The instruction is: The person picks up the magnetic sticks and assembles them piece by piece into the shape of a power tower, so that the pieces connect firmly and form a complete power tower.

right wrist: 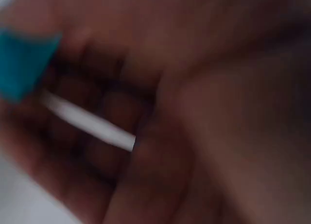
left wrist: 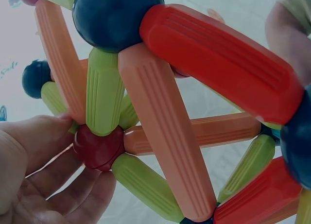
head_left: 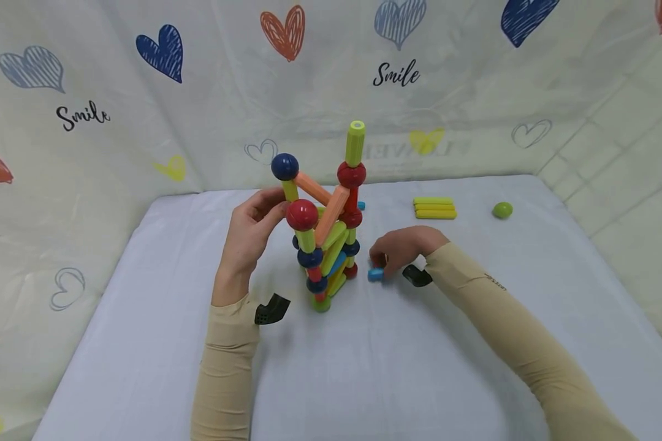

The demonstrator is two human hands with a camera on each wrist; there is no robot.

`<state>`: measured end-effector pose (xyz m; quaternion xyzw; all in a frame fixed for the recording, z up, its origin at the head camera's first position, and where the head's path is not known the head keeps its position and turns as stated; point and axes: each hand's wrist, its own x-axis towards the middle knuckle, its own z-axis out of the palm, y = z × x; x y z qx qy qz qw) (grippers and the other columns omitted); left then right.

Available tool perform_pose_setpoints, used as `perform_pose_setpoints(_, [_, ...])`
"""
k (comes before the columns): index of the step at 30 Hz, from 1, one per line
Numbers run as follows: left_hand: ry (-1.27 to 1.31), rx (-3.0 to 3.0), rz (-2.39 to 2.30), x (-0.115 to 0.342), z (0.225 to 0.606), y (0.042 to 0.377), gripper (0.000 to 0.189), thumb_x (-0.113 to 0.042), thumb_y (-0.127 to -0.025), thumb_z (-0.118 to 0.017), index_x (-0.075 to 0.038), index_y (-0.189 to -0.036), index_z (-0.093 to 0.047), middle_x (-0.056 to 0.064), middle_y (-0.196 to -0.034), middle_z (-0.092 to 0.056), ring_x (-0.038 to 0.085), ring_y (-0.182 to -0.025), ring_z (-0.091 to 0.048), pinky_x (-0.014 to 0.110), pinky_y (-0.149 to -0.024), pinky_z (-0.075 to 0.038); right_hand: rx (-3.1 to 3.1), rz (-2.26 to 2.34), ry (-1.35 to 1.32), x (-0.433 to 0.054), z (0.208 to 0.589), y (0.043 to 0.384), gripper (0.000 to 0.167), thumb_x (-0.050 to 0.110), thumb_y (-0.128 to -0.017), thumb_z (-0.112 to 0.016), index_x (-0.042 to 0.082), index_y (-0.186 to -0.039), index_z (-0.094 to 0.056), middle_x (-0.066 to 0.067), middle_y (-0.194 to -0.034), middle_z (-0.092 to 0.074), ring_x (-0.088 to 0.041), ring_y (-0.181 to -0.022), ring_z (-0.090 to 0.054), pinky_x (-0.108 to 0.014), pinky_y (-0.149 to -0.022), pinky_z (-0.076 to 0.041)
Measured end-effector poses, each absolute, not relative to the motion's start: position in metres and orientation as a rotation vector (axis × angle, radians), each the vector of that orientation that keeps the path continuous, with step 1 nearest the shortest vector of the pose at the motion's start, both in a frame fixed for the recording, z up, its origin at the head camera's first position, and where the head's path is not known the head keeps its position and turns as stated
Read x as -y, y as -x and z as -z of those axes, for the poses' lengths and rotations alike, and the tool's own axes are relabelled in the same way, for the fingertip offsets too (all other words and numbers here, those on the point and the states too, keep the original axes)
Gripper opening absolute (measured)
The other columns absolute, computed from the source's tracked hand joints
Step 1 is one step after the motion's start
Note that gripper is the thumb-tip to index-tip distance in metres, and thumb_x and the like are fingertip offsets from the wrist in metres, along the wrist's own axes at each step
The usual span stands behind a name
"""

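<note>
A tower of magnetic rods and balls point(head_left: 333, 215) stands on the table, in red, dark blue, orange, green and light blue. My left hand point(head_left: 246, 236) holds its left side. In the left wrist view, the thumb and fingers curl round a dark red ball point(left wrist: 99, 147) where green and orange rods meet. To the right of the tower, my right hand point(head_left: 405, 247) is low over the table and pinches a short light-blue rod point(head_left: 376, 274). Its blue end point(right wrist: 23, 63) shows past the fingers in the blurred right wrist view.
Several yellow-green rods point(head_left: 434, 208) lie side by side at the back right, with a green ball point(head_left: 502, 210) farther right. Another blue piece point(head_left: 361, 206) shows behind the tower. A white cloth covers the table point(head_left: 320, 380), and a heart-patterned curtain point(head_left: 215, 92) hangs behind it.
</note>
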<state>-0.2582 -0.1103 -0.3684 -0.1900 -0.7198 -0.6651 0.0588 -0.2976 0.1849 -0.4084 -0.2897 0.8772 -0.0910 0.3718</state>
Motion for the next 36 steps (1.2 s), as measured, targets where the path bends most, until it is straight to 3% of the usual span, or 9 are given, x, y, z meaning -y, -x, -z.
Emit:
perform_pose_setpoints(3, [0.586, 2.216, 2.011, 0.112, 0.369, 0.259, 0.035, -0.020, -0.099, -0.059, -0.002, -0.130, -0.059, 0.012, -0.122, -0.061, 0.025, -0.108, -0.059, 0.038, -0.099, -0.048, -2.126, 0.350, 0.854, -0.182, 0.411, 0.285, 0.020, 0.031, -0.091, -0.069, 0.023, -0.109, -0.065, 0.009, -0.102, -0.061, -0.014, -0.095, -0.057, -0.030, -0.083, -0.048])
perform_pose_setpoints(7, [0.617, 2.237, 2.001, 0.113, 0.370, 0.260, 0.037, -0.022, -0.100, -0.057, -0.003, -0.131, -0.058, 0.011, -0.123, -0.061, 0.024, -0.108, -0.060, 0.039, -0.101, -0.047, -2.070, 0.441, 0.944, -0.177, 0.416, 0.269, 0.035, 0.030, -0.091, -0.069, 0.021, -0.125, -0.061, 0.013, -0.103, -0.060, -0.011, -0.092, -0.058, -0.029, -0.082, -0.047])
perform_pose_setpoints(13, [0.665, 2.233, 2.006, 0.115, 0.369, 0.261, 0.032, -0.018, -0.100, -0.058, -0.001, -0.127, -0.060, 0.011, -0.113, -0.064, 0.025, -0.100, -0.062, 0.038, -0.097, -0.049, -2.134, 0.466, 0.900, -0.178, 0.422, 0.259, 0.066, 0.028, -0.094, -0.064, 0.012, -0.151, -0.035, 0.011, -0.102, -0.058, -0.010, -0.086, -0.056, -0.029, -0.078, -0.044])
perform_pose_setpoints(19, [0.794, 2.258, 2.028, 0.123, 0.367, 0.257, 0.024, -0.010, -0.097, -0.060, -0.002, -0.120, -0.062, 0.014, -0.109, -0.062, 0.028, -0.094, -0.063, 0.034, -0.092, -0.052, -2.306, 0.580, 0.860, -0.188, 0.428, 0.276, 0.054, 0.021, -0.094, -0.064, 0.013, -0.143, -0.043, 0.003, -0.107, -0.059, -0.014, -0.086, -0.058, -0.031, -0.077, -0.047])
perform_pose_setpoints(27, [0.958, 2.303, 2.009, 0.129, 0.363, 0.253, 0.022, -0.005, -0.094, -0.063, -0.003, -0.116, -0.061, 0.015, -0.107, -0.062, 0.031, -0.091, -0.069, 0.038, -0.089, -0.055, -2.366, 0.824, 0.776, -0.197, 0.412, 0.283, 0.021, 0.019, -0.092, -0.066, 0.015, -0.112, -0.058, -0.001, -0.109, -0.065, -0.014, -0.095, -0.065, -0.037, -0.087, -0.052])
perform_pose_setpoints(36, [0.987, 2.329, 2.014, 0.132, 0.363, 0.251, 0.027, 0.000, -0.092, -0.064, 0.002, -0.118, -0.059, 0.016, -0.107, -0.060, 0.033, -0.091, -0.069, 0.038, -0.088, -0.055, -2.382, 0.906, 0.794, -0.197, 0.402, 0.275, 0.017, 0.023, -0.093, -0.066, 0.014, -0.107, -0.060, 0.001, -0.103, -0.065, -0.017, -0.099, -0.064, -0.038, -0.090, -0.052])
